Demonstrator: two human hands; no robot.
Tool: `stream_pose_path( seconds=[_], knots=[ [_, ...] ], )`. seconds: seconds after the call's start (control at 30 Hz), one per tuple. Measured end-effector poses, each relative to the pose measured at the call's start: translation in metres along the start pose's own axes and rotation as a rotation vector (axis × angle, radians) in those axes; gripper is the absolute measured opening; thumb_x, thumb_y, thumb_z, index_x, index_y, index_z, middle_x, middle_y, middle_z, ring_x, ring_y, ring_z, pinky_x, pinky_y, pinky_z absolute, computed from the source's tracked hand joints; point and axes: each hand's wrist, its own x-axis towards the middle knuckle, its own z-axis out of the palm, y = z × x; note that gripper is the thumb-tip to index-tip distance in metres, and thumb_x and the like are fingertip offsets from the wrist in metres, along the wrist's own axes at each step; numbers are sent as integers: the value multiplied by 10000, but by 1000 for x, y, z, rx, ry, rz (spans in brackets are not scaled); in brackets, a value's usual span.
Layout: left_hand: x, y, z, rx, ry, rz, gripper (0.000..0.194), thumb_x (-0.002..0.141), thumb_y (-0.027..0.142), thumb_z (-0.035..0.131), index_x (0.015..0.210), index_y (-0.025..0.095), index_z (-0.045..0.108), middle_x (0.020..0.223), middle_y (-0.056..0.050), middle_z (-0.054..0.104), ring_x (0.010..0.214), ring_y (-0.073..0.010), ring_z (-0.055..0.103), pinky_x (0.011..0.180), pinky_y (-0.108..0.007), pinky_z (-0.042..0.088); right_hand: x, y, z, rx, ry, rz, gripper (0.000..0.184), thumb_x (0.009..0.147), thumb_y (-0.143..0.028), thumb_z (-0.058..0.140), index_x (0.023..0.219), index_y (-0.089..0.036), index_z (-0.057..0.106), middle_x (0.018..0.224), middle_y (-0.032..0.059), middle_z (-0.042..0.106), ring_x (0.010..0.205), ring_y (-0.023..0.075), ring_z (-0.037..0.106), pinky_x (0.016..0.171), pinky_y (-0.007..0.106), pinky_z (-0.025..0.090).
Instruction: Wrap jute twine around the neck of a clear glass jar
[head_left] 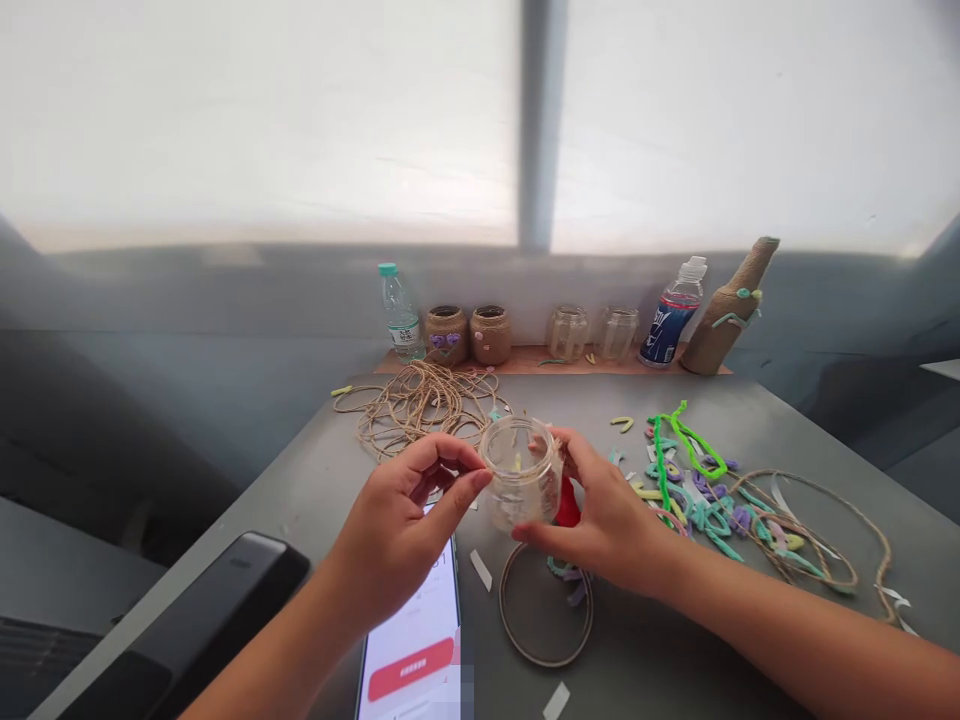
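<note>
A clear glass jar [517,505] is held upright above the table by my right hand [600,505], its thumb low on the front and its fingers around the right side. My left hand [427,525] pinches thumb and forefinger together against the left side of the jar's neck. What lies in that pinch is too small to make out. A thin tan line runs around the neck below the rim. Something red [568,503] shows between the jar and my right palm. Below the jar lies a loop of twine [505,625].
A heap of twine [420,400] lies behind my left hand. Colourful pipe-cleaner pieces [705,510] spread to the right. A phone [412,640] and a black device [202,620] sit at left. Twine-wrapped jars [490,340], glass jars [568,335], bottles [671,315] and a twine-wrapped bottle [720,325] line the back.
</note>
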Motion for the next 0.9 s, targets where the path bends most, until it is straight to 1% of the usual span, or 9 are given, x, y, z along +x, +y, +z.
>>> stream_pose_path(
  seconds=[0.07, 0.13, 0.23, 0.37, 0.5, 0.63, 0.73, 0.8, 0.9],
  knots=[
    [-1, 1, 0, -33, 36, 37, 51, 944, 298, 685, 927, 251, 675, 956, 3, 645, 859, -146, 611, 776, -253, 508, 0, -1, -4, 120, -21, -46, 768, 703, -311, 890, 1340, -229, 470, 1248, 108, 658, 1149, 292, 637, 996, 449, 523],
    [0, 3, -2, -97, 87, 56, 49, 927, 279, 708, 904, 249, 676, 1007, 0, 626, 925, -149, 600, 804, -241, 505, 1, -4, -8, 249, -47, -58, 776, 726, -253, 869, 1376, -228, 445, 1299, 124, 633, 1209, 287, 619, 1026, 431, 524],
    [1, 5, -3, -214, 125, -8, 87, 894, 284, 752, 878, 236, 681, 1016, -2, 615, 930, -143, 591, 778, -219, 499, 2, -9, -11, 410, -110, -51, 746, 774, -216, 826, 1409, -232, 434, 1374, 142, 594, 1279, 289, 585, 1075, 443, 508],
    [2, 8, -3, -374, 113, -119, 158, 852, 326, 800, 822, 214, 693, 960, 4, 614, 808, -116, 560, 686, -200, 469, 0, -16, -12, 557, -153, -68, 719, 831, -235, 788, 1437, -270, 404, 1409, 140, 576, 1235, 274, 624, 1051, 458, 535],
    [2, 8, 0, -514, 74, -209, 222, 809, 372, 834, 800, 205, 688, 880, -4, 634, 789, -134, 558, 707, -229, 468, -7, -18, -12, 636, -139, -37, 656, 846, -266, 781, 1404, -278, 436, 1470, 137, 520, 1282, 274, 591, 1061, 444, 521],
    [0, 6, 5, -497, 24, -281, 257, 796, 396, 844, 815, 203, 676, 815, 2, 618, 766, -135, 522, 698, -231, 432, -19, -11, -12, 702, -92, 19, 659, 843, -333, 788, 1400, -287, 441, 1406, 115, 571, 1247, 269, 602, 1072, 451, 495],
    [-1, 3, 8, -467, 1, -289, 268, 814, 415, 826, 804, 194, 675, 828, 0, 606, 756, -129, 487, 679, -226, 400, -28, 1, -10, 754, -97, 64, 652, 873, -392, 759, 1428, -298, 431, 1447, 108, 550, 1282, 268, 575, 1109, 453, 450],
    [-1, 2, 9, -464, -5, -292, 277, 816, 428, 821, 804, 194, 674, 837, -6, 611, 771, -138, 491, 696, -237, 402, -32, 7, -8, 782, -120, 69, 733, 854, -412, 784, 1466, -309, 395, 1511, 106, 495, 1341, 281, 526, 1155, 468, 391],
    [-2, 1, 8, -476, 3, -301, 280, 814, 430, 822, 806, 197, 667, 843, -7, 613, 803, -151, 507, 730, -252, 409, -35, 10, -3, 761, -118, 64, 996, 695, -337, 932, 1497, -343, 342, 1536, 89, 464, 1392, 302, 468, 1197, 476, 319]
  ],
)
